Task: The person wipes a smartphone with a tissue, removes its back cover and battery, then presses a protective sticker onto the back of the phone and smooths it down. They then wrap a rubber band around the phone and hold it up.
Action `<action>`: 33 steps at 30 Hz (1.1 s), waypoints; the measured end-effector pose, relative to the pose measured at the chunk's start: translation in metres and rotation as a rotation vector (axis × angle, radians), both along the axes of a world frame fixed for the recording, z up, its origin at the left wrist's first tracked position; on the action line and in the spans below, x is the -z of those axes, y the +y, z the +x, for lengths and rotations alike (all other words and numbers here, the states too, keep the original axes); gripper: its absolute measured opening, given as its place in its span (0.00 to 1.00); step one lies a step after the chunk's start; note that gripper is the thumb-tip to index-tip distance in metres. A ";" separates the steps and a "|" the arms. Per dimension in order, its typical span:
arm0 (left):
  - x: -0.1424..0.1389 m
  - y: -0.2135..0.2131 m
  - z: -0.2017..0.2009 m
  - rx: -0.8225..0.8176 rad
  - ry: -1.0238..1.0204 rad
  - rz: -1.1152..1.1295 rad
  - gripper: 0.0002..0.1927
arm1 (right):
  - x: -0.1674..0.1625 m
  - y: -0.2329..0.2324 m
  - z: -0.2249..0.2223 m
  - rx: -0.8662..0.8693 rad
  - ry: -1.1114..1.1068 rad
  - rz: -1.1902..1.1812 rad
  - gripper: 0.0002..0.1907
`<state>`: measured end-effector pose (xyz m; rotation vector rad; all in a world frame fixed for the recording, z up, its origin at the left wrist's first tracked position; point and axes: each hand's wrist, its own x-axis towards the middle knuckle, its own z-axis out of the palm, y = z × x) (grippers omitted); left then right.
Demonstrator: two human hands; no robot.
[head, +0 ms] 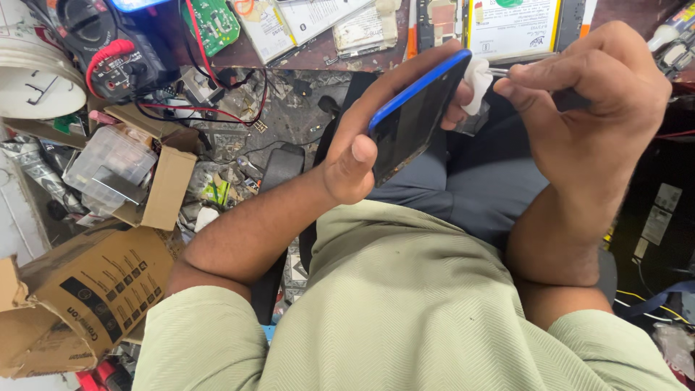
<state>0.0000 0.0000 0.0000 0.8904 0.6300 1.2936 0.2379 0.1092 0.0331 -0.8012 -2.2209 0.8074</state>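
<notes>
Phone (416, 119) held on edge over the lap, tweezers (499, 71) pressing a white wad (476, 83) against its far side.

The left hand (376, 137) wraps the blue-rimmed phone, thumb on the dark glass and fingers curled behind; the right hand (586, 108) pinches the tweezers narrowly, and they grip the wad. Risks, as I judge them: the tilted phone could slip from that one-handed hold onto the littered floor, and the metal tips could scratch it if the wad shifts. On the left lie an open brown cardboard box (83, 297) with black print, and a smaller open carton (163, 188) holding a clear plastic case (108, 163). A white rectangular label with a yellow border (510, 29) sits on the bench at the top, near a green circuit board (217, 25).
</notes>
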 end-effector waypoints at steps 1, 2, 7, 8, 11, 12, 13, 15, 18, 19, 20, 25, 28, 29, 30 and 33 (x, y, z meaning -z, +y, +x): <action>-0.001 -0.003 0.004 0.000 0.001 -0.001 0.61 | 0.004 -0.001 -0.002 0.000 0.001 -0.001 0.07; -0.001 -0.003 0.004 -0.003 0.004 -0.002 0.61 | 0.005 -0.004 -0.001 -0.017 0.041 -0.025 0.08; -0.001 -0.002 0.003 -0.014 0.041 0.014 0.61 | 0.000 -0.015 -0.004 -0.051 0.067 -0.122 0.12; -0.001 -0.001 0.004 -0.019 0.041 0.016 0.61 | -0.002 -0.016 -0.008 -0.044 0.069 -0.127 0.12; -0.003 -0.002 0.004 -0.030 0.047 0.013 0.61 | -0.008 -0.017 -0.019 0.052 0.027 -0.194 0.14; -0.004 -0.002 0.004 -0.028 0.048 0.012 0.61 | -0.011 -0.017 -0.022 0.072 0.041 -0.245 0.17; -0.005 -0.001 0.003 -0.026 0.049 0.011 0.62 | -0.013 -0.017 -0.025 0.093 0.055 -0.296 0.19; -0.007 -0.002 0.003 -0.014 0.051 0.007 0.62 | -0.015 -0.017 -0.029 0.087 0.152 -0.439 0.25; -0.008 -0.001 0.003 -0.006 0.064 0.000 0.63 | -0.015 -0.012 -0.028 -0.008 0.058 -0.324 0.23; -0.008 -0.001 0.003 -0.008 0.064 -0.003 0.63 | -0.014 -0.011 -0.027 -0.039 0.066 -0.316 0.22; -0.008 -0.002 0.003 -0.015 0.055 -0.006 0.63 | -0.012 -0.013 -0.028 -0.071 0.132 -0.358 0.19; -0.005 -0.002 0.006 -0.070 -0.028 -0.021 0.60 | -0.014 -0.014 -0.029 0.023 0.203 -0.427 0.15; -0.003 0.002 0.010 -0.144 -0.030 -0.022 0.58 | -0.025 -0.018 -0.031 0.022 0.219 -0.424 0.14; -0.002 0.003 0.010 -0.154 -0.009 -0.013 0.57 | -0.029 -0.018 -0.031 0.020 0.205 -0.417 0.14; -0.001 0.000 0.009 -0.152 0.020 -0.003 0.56 | -0.032 -0.022 -0.031 0.022 0.199 -0.422 0.15; -0.004 -0.008 0.003 -0.126 0.130 0.029 0.54 | -0.032 -0.041 -0.034 0.035 0.182 -0.408 0.17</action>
